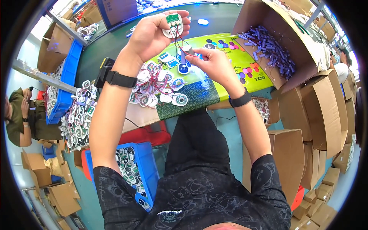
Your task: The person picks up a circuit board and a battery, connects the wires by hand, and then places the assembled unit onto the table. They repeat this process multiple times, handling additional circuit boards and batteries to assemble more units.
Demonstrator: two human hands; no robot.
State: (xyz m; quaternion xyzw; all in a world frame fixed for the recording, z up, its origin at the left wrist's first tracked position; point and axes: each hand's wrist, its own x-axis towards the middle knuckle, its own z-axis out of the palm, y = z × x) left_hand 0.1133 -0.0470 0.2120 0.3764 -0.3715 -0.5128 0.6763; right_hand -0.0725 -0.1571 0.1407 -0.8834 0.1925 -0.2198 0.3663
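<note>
My left hand point(151, 34) is closed around the edge of a white rounded housing with a green circuit board point(173, 22) in it, raised above the far side of the table. Red and dark wires point(176, 37) run down from the board toward my right hand point(214, 64). Between the right thumb and fingers I pinch a small grey cylinder point(188, 51) at the wires' lower end; its exact kind is unclear. Beneath both hands, loose white-and-blue round parts point(183, 69) lie on the table. A heap of wired white housings point(153, 86) sits near my left forearm.
An open carton point(253, 63) holding many purple cylinders point(274, 51) stands at the right. Left of me are another pile of housings point(78, 119) and a blue bin point(67, 82). Another blue bin point(147, 161) stands below the table. A person point(23, 111) is at the far left.
</note>
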